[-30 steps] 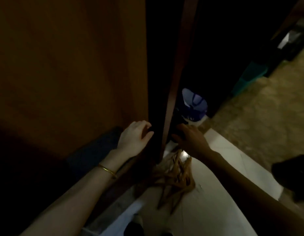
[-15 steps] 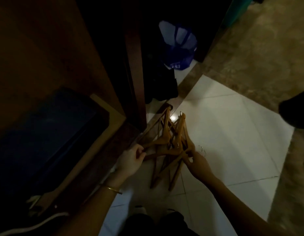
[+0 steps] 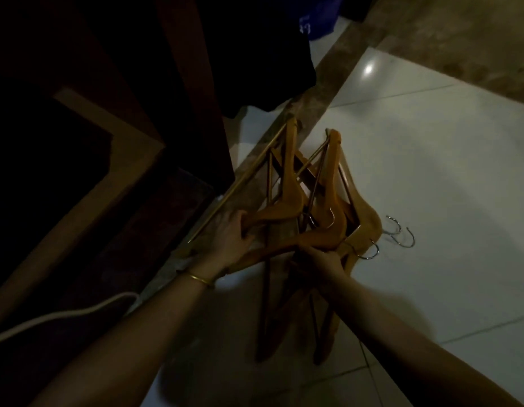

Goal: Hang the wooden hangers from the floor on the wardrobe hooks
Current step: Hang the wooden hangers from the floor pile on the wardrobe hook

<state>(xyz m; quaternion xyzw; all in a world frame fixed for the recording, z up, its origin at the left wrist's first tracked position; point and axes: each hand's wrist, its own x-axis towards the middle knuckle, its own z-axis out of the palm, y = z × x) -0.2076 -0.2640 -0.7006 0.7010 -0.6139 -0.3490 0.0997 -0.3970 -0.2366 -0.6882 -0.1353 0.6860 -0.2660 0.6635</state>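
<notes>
While the hangers [image 3: 307,218] lie tangled on the floor [image 3: 431,171] by the wardrobe's [image 3: 193,113] corner, left hand [image 3: 229,245] gripping one end and right hand [image 3: 323,255] curled round another, lifting could snag their hooks [image 3: 401,235], with a cable [image 3: 63,315] trailing near.

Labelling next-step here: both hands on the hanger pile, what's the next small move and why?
Probably lift one hanger free. Both the left hand and right hand grip the tangled hangers, which lie overlapped on the floor with hooks crossed, so pulling the lot would likely snag.
</notes>
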